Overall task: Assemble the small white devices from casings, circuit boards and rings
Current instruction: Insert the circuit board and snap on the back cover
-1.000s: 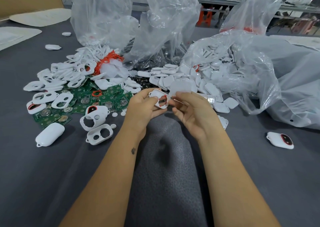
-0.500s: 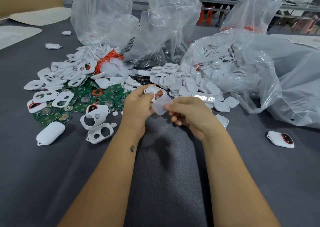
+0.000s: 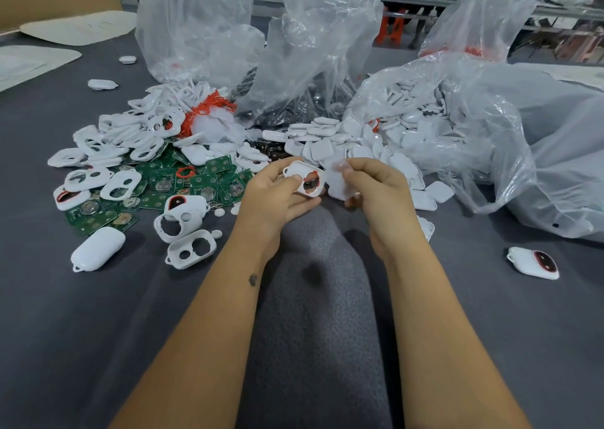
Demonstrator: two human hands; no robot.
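Left hand (image 3: 274,196) grips a white casing (image 3: 305,178), thumb curled over its face and fingers underneath, and through the round opening there's a red ring and something dark seated inside. Right hand (image 3: 376,190) pinches a flat white square cover (image 3: 338,183) just beside that casing, edges nearly touching; it's blurred, so whether it has started to seat I can't tell. My read: this unit has its insides in and is waiting to be closed.

Out from the hands, one finished device (image 3: 532,263) with a red-rimmed window lies well apart on the right of the grey table (image 3: 81,314), and another closed white shell (image 3: 98,248) sits at the left. Against that, a big heap of open casing frames (image 3: 130,140), green circuit boards (image 3: 196,183), and loose orange-red rings (image 3: 209,108). So early days, plenty left.

Containers now: the clear plastic bag (image 3: 457,127) on the right spills white square covers (image 3: 327,147) toward the hands. The middle bag (image 3: 313,55) holds small dark parts, too small to name. The left bag (image 3: 196,26) stands mostly slack.
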